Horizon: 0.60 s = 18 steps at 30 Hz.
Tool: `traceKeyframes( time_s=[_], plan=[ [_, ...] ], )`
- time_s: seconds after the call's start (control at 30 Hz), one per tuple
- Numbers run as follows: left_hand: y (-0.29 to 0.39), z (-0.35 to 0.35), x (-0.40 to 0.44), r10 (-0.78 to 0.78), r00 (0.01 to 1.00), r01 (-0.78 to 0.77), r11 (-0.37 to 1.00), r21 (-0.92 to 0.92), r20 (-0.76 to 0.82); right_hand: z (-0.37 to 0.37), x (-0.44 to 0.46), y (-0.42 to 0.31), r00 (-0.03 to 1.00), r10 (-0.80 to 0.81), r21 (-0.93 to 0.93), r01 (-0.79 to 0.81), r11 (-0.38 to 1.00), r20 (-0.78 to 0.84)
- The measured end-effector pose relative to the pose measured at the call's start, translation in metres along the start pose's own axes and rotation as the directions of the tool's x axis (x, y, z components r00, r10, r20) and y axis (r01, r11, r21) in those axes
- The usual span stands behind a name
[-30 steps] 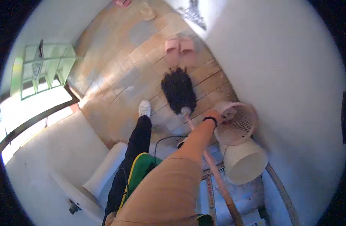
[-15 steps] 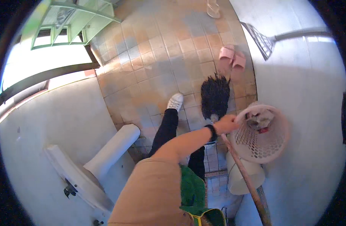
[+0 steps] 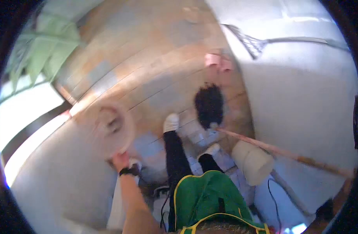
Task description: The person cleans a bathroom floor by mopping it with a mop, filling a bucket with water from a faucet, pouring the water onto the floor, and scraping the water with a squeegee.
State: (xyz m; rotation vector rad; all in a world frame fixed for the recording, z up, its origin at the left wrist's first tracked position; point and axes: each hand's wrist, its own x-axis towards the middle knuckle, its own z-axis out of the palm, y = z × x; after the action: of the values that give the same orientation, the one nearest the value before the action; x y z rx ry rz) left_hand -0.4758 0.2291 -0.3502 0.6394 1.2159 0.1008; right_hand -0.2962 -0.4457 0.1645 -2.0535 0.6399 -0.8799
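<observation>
Pink basket [image 3: 96, 136], head view: located at the left side of the view, raised ahead of the left hand; outline blurred. Open mouth visible; blurred contents [image 3: 114, 123] inside, not identifiable.
Left hand [image 3: 120, 160]: fingers closed on the near rim of the basket; individual finger positions blurred. Black wristband [image 3: 129, 171] fitted at the wrist.
Right hand [image 3: 342, 191]: at the dim right edge, near the upper end of the broom handle; finger closure cannot be told.
Broom [image 3: 261, 144]: black head [image 3: 209, 106] on the floor; handle runs from the head toward the right edge, crossing in front of the cream bin.
Cream bin [image 3: 252, 164]: beside the right-hand wall [image 3: 303, 105], below the broom handle in the view.
Pink slippers [image 3: 218, 63]: pair on the tiled floor [image 3: 140, 78], beyond the black head, near the wall.
Footing: white shoes [image 3: 171, 122] on the tiles, one farther forward, left of the black head.
Apron [image 3: 214, 199]: green with yellow edging, worn at bottom centre.
Rack [image 3: 46, 50]: pale green, upper left, blurred.
</observation>
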Motion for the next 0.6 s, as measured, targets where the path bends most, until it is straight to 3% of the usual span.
traceKeyframes(
  time_s=[0.03, 0.07, 0.1, 0.17, 0.27, 0.37, 0.4, 0.47, 0.5, 0.53, 0.57, 0.6],
  plan=[
    [0.005, -0.067, 0.037, -0.078, 0.988, 0.103, 0.975, -0.197, 0.132, -0.013, 0.029, -0.01, 1.0, -0.006, -0.028, 0.006, 1.0, -0.016],
    [0.0, -0.13, 0.083, -0.014, 1.0, 0.009, 0.988, -0.154, -0.028, -0.026, 0.054, -0.019, 0.999, -0.009, -0.052, 0.008, 0.999, -0.031],
    [0.011, -0.084, 0.058, -0.024, 0.959, -0.023, 0.987, -0.162, -0.284, -0.041, 0.08, -0.024, 0.999, 0.003, -0.073, -0.007, 0.997, -0.045],
    [0.002, -0.17, 0.117, -0.042, 0.927, -0.087, 0.943, -0.323, -0.372, -0.063, 0.121, -0.033, 0.997, 0.042, -0.08, -0.047, 0.996, -0.057],
    [-0.004, -0.158, 0.111, -0.082, 0.921, -0.094, 0.902, -0.421, -0.38, -0.084, 0.135, -0.038, 0.992, 0.104, -0.081, -0.11, 0.991, -0.072],
    [0.013, -0.035, 0.045, -0.179, 0.825, -0.085, 0.899, -0.43, -0.537, -0.101, 0.131, -0.029, 0.98, 0.163, -0.04, -0.168, 0.985, -0.112],
    [0.011, -0.026, 0.042, -0.205, 0.841, -0.025, 0.909, -0.416, -0.5, -0.101, 0.123, -0.029, 0.971, 0.189, -0.001, -0.192, 0.981, -0.148],
    [-0.014, -0.044, 0.049, -0.317, 0.925, 0.276, 0.94, -0.202, -0.212, -0.105, 0.11, -0.027, 0.943, 0.247, 0.087, -0.233, 0.969, -0.222],
    [-0.028, -0.052, 0.054, -0.401, 0.916, 0.399, 0.915, 0.054, 0.028, -0.112, 0.105, -0.028, 0.939, 0.26, 0.124, -0.237, 0.964, -0.224],
    [-0.048, -0.04, 0.052, -0.475, 0.855, 0.392, 0.855, 0.341, 0.207, -0.118, 0.102, -0.028, 0.934, 0.275, 0.163, -0.242, 0.957, -0.227],
    [-0.075, -0.008, 0.042, -0.398, 0.861, 0.068, 0.708, 0.703, 0.317, -0.127, 0.096, -0.03, 0.929, 0.289, 0.203, -0.244, 0.948, -0.233],
    [-0.1, 0.028, 0.029, -0.314, 0.851, -0.289, 0.391, 0.874, 0.422, -0.139, 0.088, -0.032, 0.954, 0.268, 0.221, -0.235, 0.947, -0.134]
  ],
)
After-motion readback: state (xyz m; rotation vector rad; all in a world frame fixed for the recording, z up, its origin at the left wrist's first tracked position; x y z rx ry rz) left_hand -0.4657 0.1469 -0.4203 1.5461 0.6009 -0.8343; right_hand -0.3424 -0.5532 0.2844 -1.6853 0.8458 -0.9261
